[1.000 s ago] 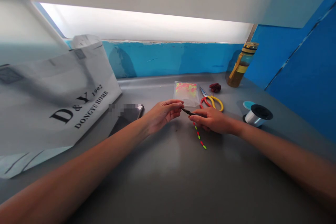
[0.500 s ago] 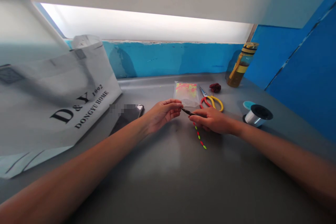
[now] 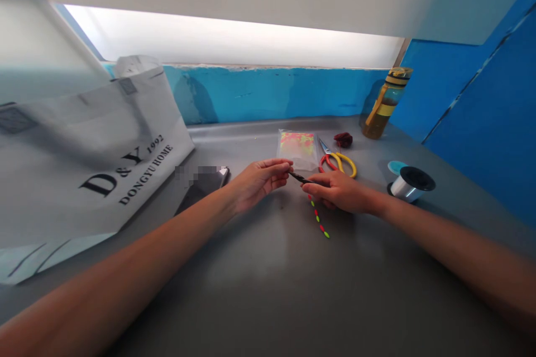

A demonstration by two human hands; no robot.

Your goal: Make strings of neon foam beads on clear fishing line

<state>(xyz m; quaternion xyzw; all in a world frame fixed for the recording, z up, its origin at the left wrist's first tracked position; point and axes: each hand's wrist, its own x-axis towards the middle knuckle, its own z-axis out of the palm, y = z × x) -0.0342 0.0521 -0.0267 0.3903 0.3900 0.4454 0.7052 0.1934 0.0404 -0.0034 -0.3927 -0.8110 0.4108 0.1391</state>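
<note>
My left hand [image 3: 270,174] is closed in a pinch at the table's middle. What its fingertips hold is too small to make out. My right hand [image 3: 341,189] grips a slim, dark pointed tool [image 3: 298,177], whose tip reaches to the left fingertips. Its exact kind does not show clearly. From under my right hand a string of red and yellow-green beads [image 3: 317,217] trails toward me over the grey table; its upper end is hidden. Just beyond the hands are a clear bag of coloured beads [image 3: 298,149] and scissors [image 3: 337,164] with red and yellow handles.
A spool of clear line [image 3: 409,185] stands at right beside a small turquoise disc [image 3: 397,167]. Behind are a dark red bundle [image 3: 343,139] and a bottle of brown liquid [image 3: 385,103]. At left, a large white bag [image 3: 100,150] stands near a dark phone-like object [image 3: 203,192].
My left fingertips have shifted very slightly to the right along the tool's tip. Everything else looks the same.
</note>
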